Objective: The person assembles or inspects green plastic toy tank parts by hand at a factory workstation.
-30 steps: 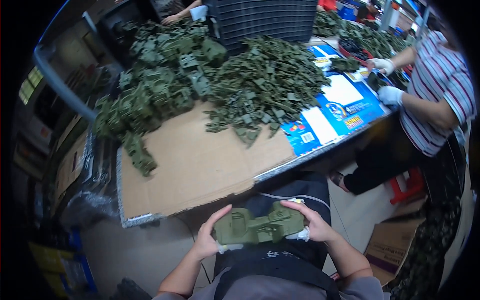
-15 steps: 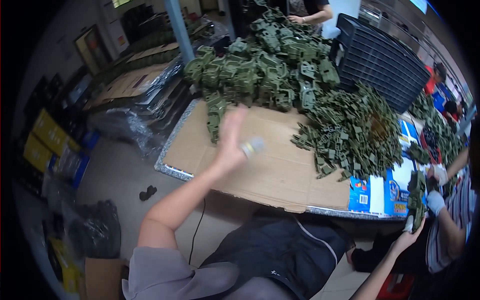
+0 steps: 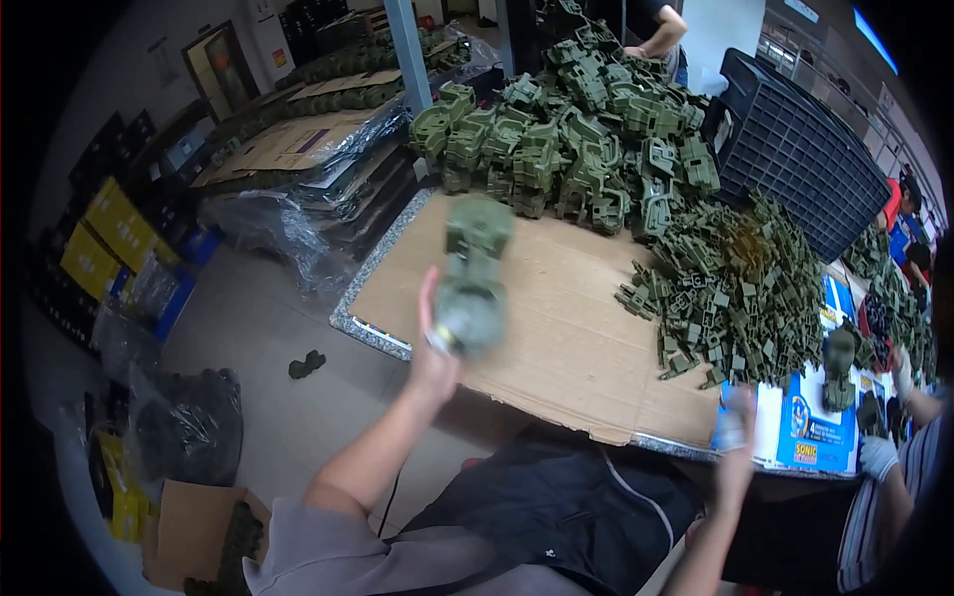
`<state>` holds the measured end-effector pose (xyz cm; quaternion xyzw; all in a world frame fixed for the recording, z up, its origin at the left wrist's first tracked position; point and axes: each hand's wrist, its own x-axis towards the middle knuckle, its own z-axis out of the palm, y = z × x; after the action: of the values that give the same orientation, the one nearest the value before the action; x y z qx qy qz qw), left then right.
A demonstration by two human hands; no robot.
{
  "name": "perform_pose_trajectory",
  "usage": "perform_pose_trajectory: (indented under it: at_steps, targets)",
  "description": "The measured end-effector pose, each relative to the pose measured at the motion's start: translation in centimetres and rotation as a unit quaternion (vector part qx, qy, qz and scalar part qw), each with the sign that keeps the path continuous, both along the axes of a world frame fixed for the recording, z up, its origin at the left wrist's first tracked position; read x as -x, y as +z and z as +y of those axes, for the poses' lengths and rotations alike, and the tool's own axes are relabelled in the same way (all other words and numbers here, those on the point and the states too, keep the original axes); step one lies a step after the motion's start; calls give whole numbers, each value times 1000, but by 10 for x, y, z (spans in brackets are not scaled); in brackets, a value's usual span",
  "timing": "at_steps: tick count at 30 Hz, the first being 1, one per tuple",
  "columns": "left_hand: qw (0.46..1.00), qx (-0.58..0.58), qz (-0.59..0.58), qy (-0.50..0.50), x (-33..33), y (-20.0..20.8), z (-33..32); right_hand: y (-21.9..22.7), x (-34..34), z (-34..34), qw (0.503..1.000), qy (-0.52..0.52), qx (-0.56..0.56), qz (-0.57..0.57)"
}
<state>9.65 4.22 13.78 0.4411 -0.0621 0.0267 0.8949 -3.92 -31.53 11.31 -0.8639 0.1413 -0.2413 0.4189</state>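
My left hand (image 3: 435, 363) is closed round the lower end of a dark green moulded plastic part (image 3: 477, 268), blurred by motion. The part is held upright over the cardboard sheet (image 3: 566, 328) on the table. My right hand (image 3: 735, 447), with white covers on its fingers, is at the table's front edge beside a blue printed carton sheet (image 3: 817, 432); motion smears its fingers. Larger green parts like the held one are heaped in a pile (image 3: 586, 129) at the back. A pile of small green pieces (image 3: 735, 288) lies to its right. Another green part (image 3: 838, 372) rests on the blue sheet.
A black plastic crate (image 3: 800, 149) stands tilted behind the small pieces. At the far right are a co-worker's gloved hand (image 3: 878, 457) and striped sleeve. One dark part (image 3: 308, 365) lies on the floor, near a cardboard box (image 3: 194, 531). A grey post (image 3: 405, 55) rises behind the table.
My left hand has taken hold of a green part from the pile's front left and lifted it nearer. My right hand has come left, away from the green part at the right.
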Motion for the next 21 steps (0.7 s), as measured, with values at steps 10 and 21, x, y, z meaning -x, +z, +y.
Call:
perform_pose_trajectory:
  at_steps: [10, 21]
  targets:
    - [939, -230, -105, -233, 95, -52, -52, 11, 14, 153, 973, 227, -27, 30]
    - [843, -49, 208, -494, 65, -40, 34, 28, -59, 104, 964, 264, 2, 42]
